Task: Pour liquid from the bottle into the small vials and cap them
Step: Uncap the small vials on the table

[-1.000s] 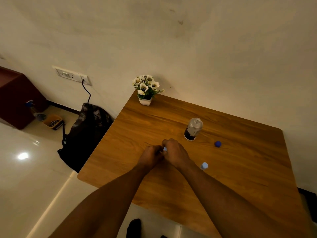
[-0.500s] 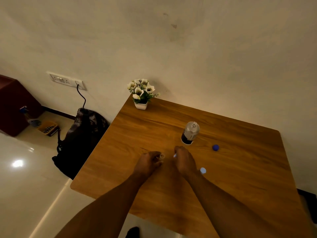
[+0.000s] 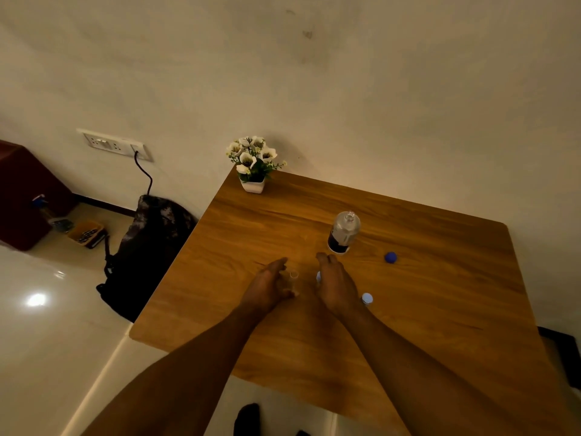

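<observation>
On the wooden table (image 3: 440, 309) stand one open bottle (image 3: 342, 231) with dark liquid at its bottom, two small vials and one loose blue cap (image 3: 390, 257). The left hand (image 3: 267, 286) grasps an uncapped clear vial (image 3: 293, 276); its contents cannot be told. The right hand (image 3: 334, 283) pinches a pale cap (image 3: 318, 276). A capped vial (image 3: 367, 299) stands just beside the right wrist.
</observation>
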